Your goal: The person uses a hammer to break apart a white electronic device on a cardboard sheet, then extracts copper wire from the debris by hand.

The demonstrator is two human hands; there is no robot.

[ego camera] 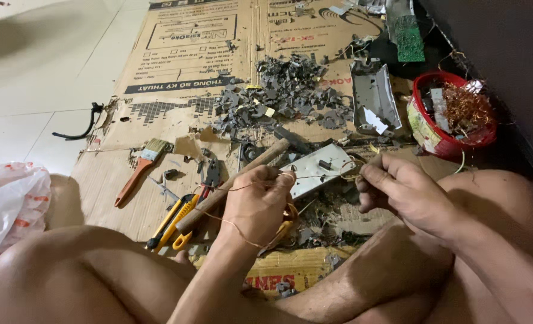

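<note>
A thin copper wire (314,176) is held taut between both hands above flattened cardboard (176,72) on the floor. The left hand (257,201) is clenched on the wire's left end, and a loop of it is trailed around the wrist. The right hand (401,192) is pinched shut on the right end. Just beyond them a grey metal plate (317,168) and a wooden handle (236,183) are seen. A red bowl (431,135) of copper scrap is set far right.
</note>
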